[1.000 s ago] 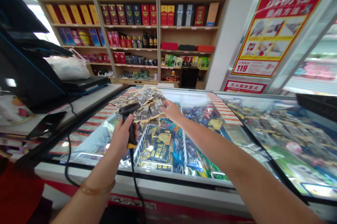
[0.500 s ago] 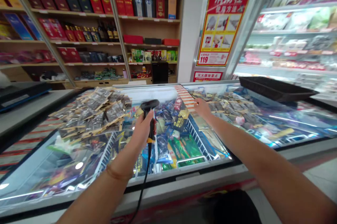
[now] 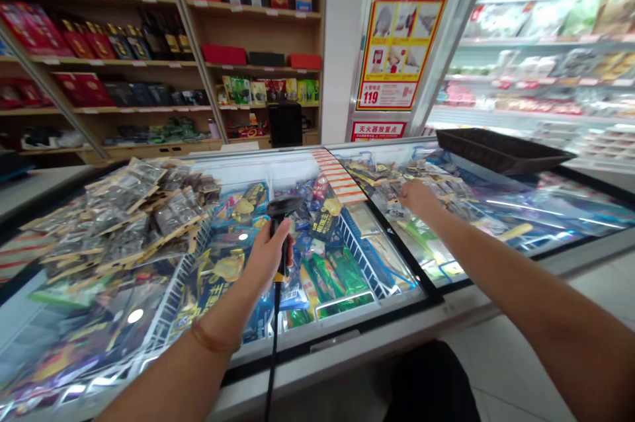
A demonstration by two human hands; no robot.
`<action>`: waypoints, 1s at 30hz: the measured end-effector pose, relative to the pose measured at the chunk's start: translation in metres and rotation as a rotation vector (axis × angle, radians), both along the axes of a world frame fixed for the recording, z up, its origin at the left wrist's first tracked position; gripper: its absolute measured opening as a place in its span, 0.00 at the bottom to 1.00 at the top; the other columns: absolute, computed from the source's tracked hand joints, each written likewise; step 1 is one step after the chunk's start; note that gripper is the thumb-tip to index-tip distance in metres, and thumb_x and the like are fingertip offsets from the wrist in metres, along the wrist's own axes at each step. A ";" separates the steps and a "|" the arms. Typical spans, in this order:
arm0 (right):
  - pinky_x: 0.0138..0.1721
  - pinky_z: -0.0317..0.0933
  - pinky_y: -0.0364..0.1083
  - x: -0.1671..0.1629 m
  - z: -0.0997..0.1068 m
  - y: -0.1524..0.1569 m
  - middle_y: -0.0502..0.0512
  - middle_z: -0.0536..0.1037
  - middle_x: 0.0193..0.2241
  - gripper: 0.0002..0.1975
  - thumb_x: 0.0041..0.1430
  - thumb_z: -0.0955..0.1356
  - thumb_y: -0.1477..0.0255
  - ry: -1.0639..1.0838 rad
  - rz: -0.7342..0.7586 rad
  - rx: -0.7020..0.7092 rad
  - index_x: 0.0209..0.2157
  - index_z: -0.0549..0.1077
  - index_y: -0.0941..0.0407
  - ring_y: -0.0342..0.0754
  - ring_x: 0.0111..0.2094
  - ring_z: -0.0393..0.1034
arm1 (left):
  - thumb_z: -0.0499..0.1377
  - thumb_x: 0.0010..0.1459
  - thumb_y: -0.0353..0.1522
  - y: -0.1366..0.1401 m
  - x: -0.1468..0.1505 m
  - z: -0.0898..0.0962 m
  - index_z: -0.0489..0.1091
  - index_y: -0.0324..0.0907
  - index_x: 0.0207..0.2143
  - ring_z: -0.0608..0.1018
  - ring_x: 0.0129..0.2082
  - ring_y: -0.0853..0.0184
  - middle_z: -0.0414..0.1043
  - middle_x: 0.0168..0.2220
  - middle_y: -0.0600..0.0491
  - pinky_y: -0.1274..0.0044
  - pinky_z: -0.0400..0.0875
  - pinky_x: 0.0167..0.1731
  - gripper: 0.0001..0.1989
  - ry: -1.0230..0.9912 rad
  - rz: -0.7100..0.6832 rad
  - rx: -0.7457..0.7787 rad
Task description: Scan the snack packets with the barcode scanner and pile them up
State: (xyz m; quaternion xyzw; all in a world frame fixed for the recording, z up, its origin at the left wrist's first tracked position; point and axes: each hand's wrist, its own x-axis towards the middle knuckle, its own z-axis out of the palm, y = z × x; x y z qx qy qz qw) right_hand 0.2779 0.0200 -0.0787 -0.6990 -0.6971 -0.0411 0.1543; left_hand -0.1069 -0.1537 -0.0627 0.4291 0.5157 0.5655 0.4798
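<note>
My left hand [image 3: 270,250] is wrapped round the grip of a black handheld barcode scanner [image 3: 284,207], its cable [image 3: 276,336] hanging down past the freezer's front edge. Beneath it is the freezer's glass top, with bagged frozen goods [image 3: 248,204] in white wire baskets below. My right hand [image 3: 417,197] reaches forward to a spread of small clear packets [image 3: 446,185] on the right part of the freezer. Its fingers are curled and partly hidden, so whatever they grip does not show. A larger heap of similar packets [image 3: 129,210] lies on the left.
A dark shallow tray [image 3: 501,149] rests at the freezer's back right. An orange-striped strip [image 3: 340,177] runs along the glass near the middle. Shelves of boxes and bottles [image 3: 149,42] stand behind, and a lit refrigerated display [image 3: 550,71] is at the right.
My right hand has moved right, from beside the striped strip to over the right-hand packets. The left hand still holds the scanner. The view has shifted, showing the freezer closer.
</note>
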 end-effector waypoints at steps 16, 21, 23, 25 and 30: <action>0.55 0.62 0.51 -0.191 0.046 -0.015 0.59 0.80 0.42 0.10 0.58 0.67 0.80 0.153 0.598 0.199 0.39 0.77 0.56 0.54 0.48 0.72 | 0.66 0.49 0.54 -0.008 -0.001 0.005 0.63 0.44 0.33 0.68 0.13 0.72 0.68 0.20 0.60 0.79 0.63 0.13 0.26 0.003 0.021 0.042; 0.45 0.67 0.47 -0.248 0.010 -0.037 0.55 0.81 0.38 0.09 0.60 0.70 0.73 0.359 0.817 -0.035 0.43 0.76 0.54 0.51 0.41 0.75 | 0.65 0.51 0.54 -0.006 -0.002 0.004 0.61 0.45 0.33 0.68 0.13 0.72 0.67 0.20 0.60 0.79 0.63 0.13 0.25 0.013 0.065 0.048; 0.43 0.68 0.46 -0.246 0.004 -0.032 0.54 0.81 0.37 0.10 0.65 0.67 0.66 0.512 0.748 -0.033 0.45 0.75 0.54 0.50 0.38 0.76 | 0.65 0.51 0.54 -0.006 -0.002 0.004 0.61 0.45 0.33 0.68 0.13 0.72 0.67 0.20 0.61 0.79 0.64 0.13 0.25 0.017 0.084 0.044; 0.45 0.67 0.48 -0.239 0.001 -0.021 0.57 0.81 0.39 0.13 0.68 0.64 0.64 0.576 0.550 0.063 0.47 0.75 0.56 0.51 0.40 0.76 | 0.65 0.51 0.54 -0.005 -0.002 0.005 0.61 0.46 0.33 0.68 0.14 0.72 0.67 0.20 0.60 0.78 0.64 0.13 0.25 0.016 0.100 0.039; 0.57 0.60 0.60 -0.239 -0.002 0.002 0.69 0.77 0.49 0.23 0.65 0.66 0.54 0.379 0.248 0.081 0.48 0.77 0.59 0.64 0.55 0.69 | 0.65 0.51 0.53 -0.005 -0.001 0.005 0.61 0.46 0.33 0.68 0.13 0.72 0.67 0.21 0.61 0.78 0.64 0.13 0.25 0.012 0.094 0.038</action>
